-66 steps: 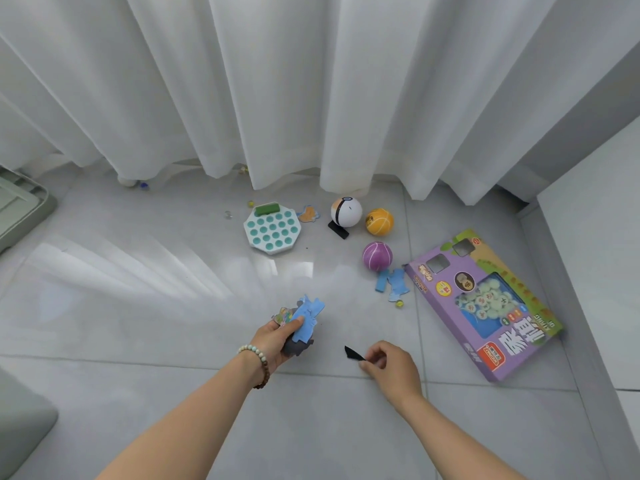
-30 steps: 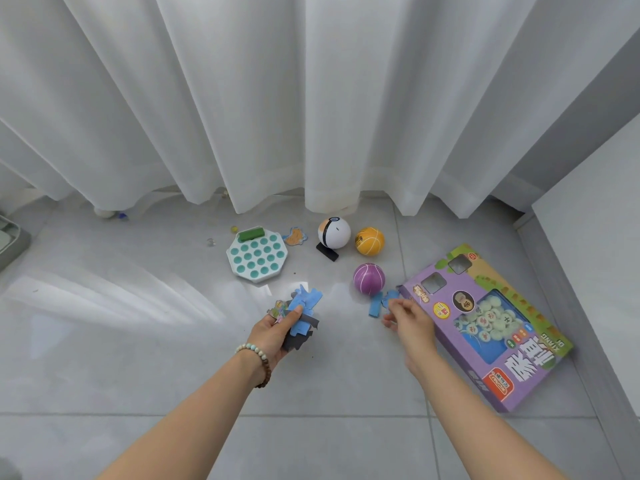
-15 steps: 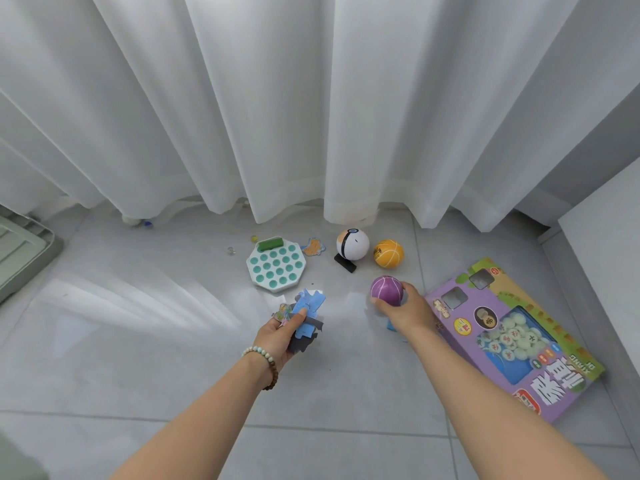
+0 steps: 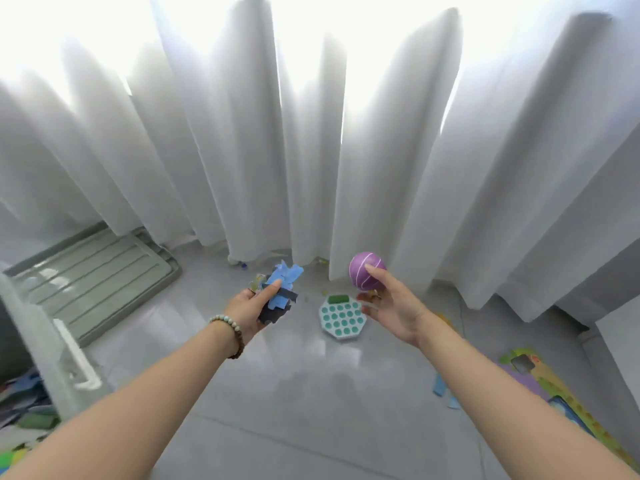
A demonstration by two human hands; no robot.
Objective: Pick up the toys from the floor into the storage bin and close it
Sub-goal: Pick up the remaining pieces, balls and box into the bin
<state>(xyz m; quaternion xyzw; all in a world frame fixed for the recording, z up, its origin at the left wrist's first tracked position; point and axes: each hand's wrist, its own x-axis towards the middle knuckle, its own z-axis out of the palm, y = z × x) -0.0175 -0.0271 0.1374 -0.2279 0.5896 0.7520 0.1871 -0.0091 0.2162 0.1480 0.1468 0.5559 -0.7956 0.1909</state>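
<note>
Half a second ago the purple ball (image 4: 367,270) sat on the floor under the right hand (image 4: 393,306). Since then the view has swung left, bringing the storage bin (image 4: 41,341) and its grey-green lid (image 4: 97,275) into sight. The left hand (image 4: 249,306) still pinches a bundle of blue and dark puzzle pieces (image 4: 278,294) between thumb and curled fingers. The right hand now holds the ball off the floor, between fingertips and thumb.

Bare grey floor (image 4: 294,393) lies open between the arms and over to the bin. A white curtain (image 4: 311,133) closes the far side. A teal bubble board (image 4: 343,317) lies flat below the ball. The game box (image 4: 554,393) runs off the right edge, with loose blue pieces (image 4: 441,384) just beside it.

The bin stands open at the left edge with blue and green pieces (image 4: 24,407) inside. Its lid lies flat on the floor behind it.
</note>
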